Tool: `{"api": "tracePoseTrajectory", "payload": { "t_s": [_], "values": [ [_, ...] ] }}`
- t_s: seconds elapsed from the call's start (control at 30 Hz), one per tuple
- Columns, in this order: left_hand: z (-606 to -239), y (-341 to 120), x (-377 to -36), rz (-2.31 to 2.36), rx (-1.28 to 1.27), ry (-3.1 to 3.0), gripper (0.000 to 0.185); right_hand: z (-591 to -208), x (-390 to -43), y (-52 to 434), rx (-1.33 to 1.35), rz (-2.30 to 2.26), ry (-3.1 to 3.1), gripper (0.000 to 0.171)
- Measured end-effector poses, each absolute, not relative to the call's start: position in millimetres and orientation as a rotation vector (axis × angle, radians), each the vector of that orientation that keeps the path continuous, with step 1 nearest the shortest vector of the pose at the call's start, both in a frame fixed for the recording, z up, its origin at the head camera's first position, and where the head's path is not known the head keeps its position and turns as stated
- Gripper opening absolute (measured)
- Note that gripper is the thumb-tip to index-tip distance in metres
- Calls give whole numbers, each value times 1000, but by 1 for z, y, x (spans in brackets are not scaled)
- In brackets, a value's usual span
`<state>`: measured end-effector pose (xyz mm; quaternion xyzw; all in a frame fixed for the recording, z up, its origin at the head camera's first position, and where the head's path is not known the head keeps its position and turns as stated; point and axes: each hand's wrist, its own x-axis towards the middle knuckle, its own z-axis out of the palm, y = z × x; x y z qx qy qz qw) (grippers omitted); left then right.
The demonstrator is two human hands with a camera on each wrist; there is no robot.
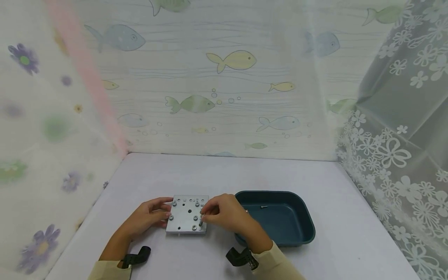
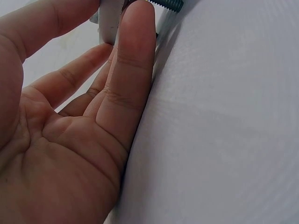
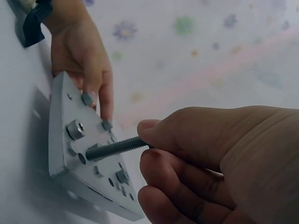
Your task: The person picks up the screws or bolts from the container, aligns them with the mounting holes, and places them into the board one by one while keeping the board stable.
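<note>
A silver metal plate [image 1: 183, 217] with holes and several socket-head bolts in it lies on the table. My left hand [image 1: 148, 216] holds its left edge with thumb and fingers. In the left wrist view, a threaded bolt end [image 2: 170, 4] sticks out beyond the plate's side [image 2: 107, 23]. My right hand [image 1: 227, 214] is over the plate's right side. Between thumb and index finger it pinches a threaded bolt [image 3: 117, 148]. The bolt's far end is right by a hole [image 3: 82, 158] near the plate's corner; whether it has entered cannot be told.
To the right, a dark teal tray [image 1: 306, 223] stands close by the right forearm, with a small bolt [image 1: 264, 207] inside. Patterned cloth hangs behind and on both sides of the white table [image 1: 168, 167]. Black straps with camera mounts [image 1: 138, 256] are on both wrists.
</note>
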<state>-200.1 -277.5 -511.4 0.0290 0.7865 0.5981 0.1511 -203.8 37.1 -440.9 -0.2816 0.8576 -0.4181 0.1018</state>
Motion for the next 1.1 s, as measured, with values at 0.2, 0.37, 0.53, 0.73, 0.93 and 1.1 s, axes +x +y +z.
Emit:
{"api": "tracePoseTrajectory", "payload": {
  "t_s": [0.2, 0.37, 0.53, 0.73, 0.93, 1.1],
  "values": [
    [-512, -276, -200, 1722, 76, 2255, 69, -442, -202, 34, -816, -1207, 2547, 10],
    [-513, -276, -201, 1717, 66, 2267, 68, -447, -204, 32, -829, -1183, 2556, 11],
    [-513, -276, -201, 1714, 52, 2274, 67, -451, -204, 29, -857, -1183, 2553, 11],
    [-513, -276, -200, 1708, 43, 2273, 67, -455, -204, 27, -854, -1133, 2589, 11],
    [-513, -277, -200, 1699, 50, 2268, 69, -457, -202, 25, -833, -1087, 2610, 9],
    [-515, -278, -201, 1720, 72, 2251, 69, -458, -201, 24, -847, -1053, 2626, 8]
  ]
}}
